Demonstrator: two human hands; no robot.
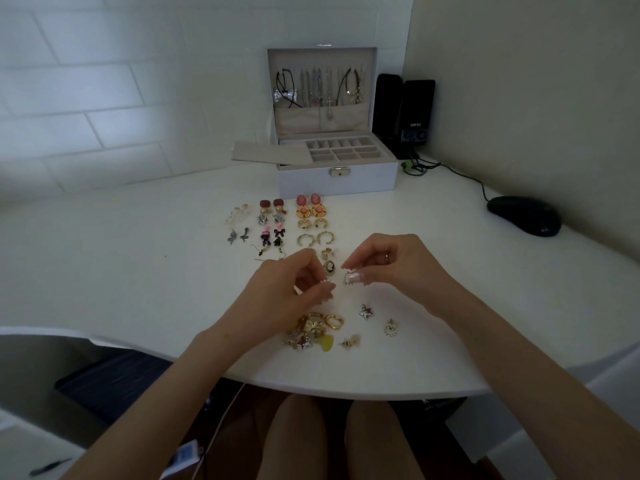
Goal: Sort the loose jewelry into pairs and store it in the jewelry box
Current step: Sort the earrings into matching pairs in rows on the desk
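Observation:
My left hand pinches a small pearl-edged earring over the white desk. My right hand pinches a matching clear square earring just beside it. Under my hands lies a loose heap of gold and silver jewelry, with a silver star piece and a pearl ring charm apart from it. Farther back, earrings lie in paired rows. The white jewelry box stands open behind them, its compartment tray showing and necklaces hanging in the lid.
A black computer mouse lies at the right with its cable running back. Two black speakers stand right of the box. A beige tray lid rests on the box's left side. The desk's curved front edge is close to my lap.

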